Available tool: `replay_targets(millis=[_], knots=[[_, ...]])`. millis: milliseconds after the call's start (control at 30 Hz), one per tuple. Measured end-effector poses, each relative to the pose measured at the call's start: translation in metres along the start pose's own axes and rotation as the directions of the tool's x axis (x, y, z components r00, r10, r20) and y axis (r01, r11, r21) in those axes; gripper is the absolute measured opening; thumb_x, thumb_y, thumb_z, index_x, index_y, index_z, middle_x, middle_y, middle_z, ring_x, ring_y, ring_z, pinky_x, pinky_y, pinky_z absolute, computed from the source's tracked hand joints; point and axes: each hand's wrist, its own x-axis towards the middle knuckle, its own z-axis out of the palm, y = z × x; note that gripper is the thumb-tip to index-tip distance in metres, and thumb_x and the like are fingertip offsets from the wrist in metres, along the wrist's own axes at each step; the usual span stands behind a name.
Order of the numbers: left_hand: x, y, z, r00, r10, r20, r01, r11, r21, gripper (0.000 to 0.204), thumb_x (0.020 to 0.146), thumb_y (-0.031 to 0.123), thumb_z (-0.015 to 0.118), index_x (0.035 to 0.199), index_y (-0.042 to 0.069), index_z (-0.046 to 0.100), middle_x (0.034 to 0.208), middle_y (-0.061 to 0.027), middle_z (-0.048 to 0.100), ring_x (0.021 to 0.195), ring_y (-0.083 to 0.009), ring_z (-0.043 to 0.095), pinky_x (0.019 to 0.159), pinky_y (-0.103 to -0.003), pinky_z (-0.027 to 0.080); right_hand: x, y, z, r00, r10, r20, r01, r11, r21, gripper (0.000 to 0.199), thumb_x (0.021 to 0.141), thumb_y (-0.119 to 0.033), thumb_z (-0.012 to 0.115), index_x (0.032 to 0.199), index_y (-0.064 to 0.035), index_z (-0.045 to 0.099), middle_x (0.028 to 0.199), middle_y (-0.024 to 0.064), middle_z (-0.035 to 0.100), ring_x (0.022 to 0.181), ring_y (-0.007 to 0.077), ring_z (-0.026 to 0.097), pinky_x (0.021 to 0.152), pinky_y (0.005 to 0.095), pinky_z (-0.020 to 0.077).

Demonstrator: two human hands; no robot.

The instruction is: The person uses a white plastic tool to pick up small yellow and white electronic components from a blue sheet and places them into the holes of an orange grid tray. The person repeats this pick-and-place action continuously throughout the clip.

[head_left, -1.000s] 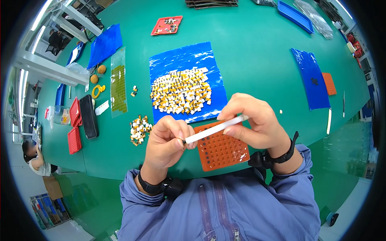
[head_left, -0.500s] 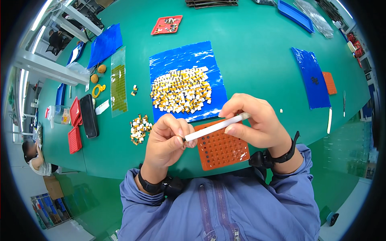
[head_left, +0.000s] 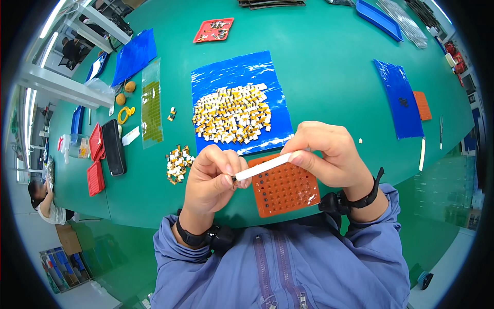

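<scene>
A slim white stick point(head_left: 263, 167), like a pen-shaped tool, slants between my hands. My right hand point(head_left: 332, 157) pinches its upper right part between thumb and fingers, and the palm hides the far end. My left hand point(head_left: 211, 177) pinches a tiny dark piece point(head_left: 234, 178) against the stick's lower left tip; its kind is too small to tell. Below the stick lies an orange tray point(head_left: 289, 193) with rows of small holes, some holding black round pieces along its left side. Beyond my hands, many small white-and-amber parts point(head_left: 231, 116) are heaped on a blue sheet point(head_left: 231, 67).
A smaller heap of the same parts point(head_left: 179, 164) lies left of my left hand. Farther left are a black case point(head_left: 113, 148), red trays point(head_left: 95, 179) and yellow scissors point(head_left: 125, 114). A red tray point(head_left: 213, 30) sits far ahead; another blue sheet point(head_left: 398, 100) and tweezers point(head_left: 441, 132) are right.
My right hand has shifted its grip down the white stick toward the middle, covering the far end that showed before. My left hand stays nearly still at the tip.
</scene>
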Motion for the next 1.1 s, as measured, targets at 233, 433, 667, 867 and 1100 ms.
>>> replay_targets(millis=[233, 433, 667, 867, 1100], knots=[[-0.001, 0.0, 0.0, 1.0, -0.001, 0.001, 0.001, 1.0, 0.002, 0.011, 0.082, 0.007, 0.057, 0.083, 0.006, 0.047, 0.069, -0.007, 0.051, 0.068, -0.0176, 0.052, 0.063, -0.03, 0.043, 0.0, -0.001, 0.003, 0.999, -0.042, -0.02, 0.042, 0.999, 0.014, 0.009, 0.075, -0.006, 0.062, 0.081, -0.001, 0.058, 0.067, 0.0061, 0.057, 0.059, 0.0172, 0.053, 0.052, 0.0262, 0.0396], [0.0, 0.0, 0.001, 1.0, -0.004, 0.011, 0.004, 1.0, 0.007, 0.011, 0.082, 0.008, 0.057, 0.083, 0.006, 0.047, 0.07, -0.0067, 0.051, 0.068, -0.0175, 0.052, 0.063, -0.03, 0.043, -0.001, -0.005, 0.001, 1.0, 0.019, 0.0, -0.019, 0.999, 0.049, 0.01, 0.077, -0.006, 0.061, 0.084, -0.0008, 0.057, 0.069, 0.0067, 0.056, 0.061, 0.0175, 0.054, 0.054, 0.0264, 0.0422], [0.0, -0.001, -0.001, 1.0, 0.006, 0.01, -0.006, 1.0, 0.002, 0.01, 0.083, 0.008, 0.057, 0.083, 0.006, 0.047, 0.07, -0.006, 0.051, 0.068, -0.0167, 0.052, 0.063, -0.03, 0.043, 0.0, -0.008, -0.001, 0.996, 0.087, 0.014, -0.088, 0.992, 0.087, 0.012, 0.076, -0.003, 0.061, 0.087, -0.0006, 0.054, 0.076, 0.0073, 0.056, 0.068, 0.0173, 0.056, 0.058, 0.0265, 0.0439], [0.0, -0.001, -0.002, 1.0, 0.027, 0.002, -0.028, 1.0, 0.015, 0.009, 0.082, 0.007, 0.057, 0.083, 0.006, 0.048, 0.07, -0.0059, 0.05, 0.067, -0.0159, 0.05, 0.063, -0.03, 0.043, 0.001, -0.003, -0.001, 1.0, -0.006, 0.013, 0.005, 0.998, 0.059, 0.013, 0.074, -0.001, 0.062, 0.084, -0.0009, 0.054, 0.075, 0.0067, 0.056, 0.063, 0.0161, 0.053, 0.055, 0.0268, 0.0419], [0.0, 0.0, -0.002, 1.0, 0.026, 0.008, -0.027, 0.998, 0.065, 0.011, 0.082, 0.009, 0.058, 0.082, 0.007, 0.047, 0.07, -0.0048, 0.049, 0.066, -0.0151, 0.049, 0.061, -0.029, 0.042, 0.0, 0.003, -0.002, 1.0, -0.017, 0.01, 0.017, 1.0, 0.001, 0.013, 0.073, -0.003, 0.064, 0.084, -0.001, 0.057, 0.073, 0.0062, 0.055, 0.064, 0.0169, 0.053, 0.054, 0.0264, 0.0412]])
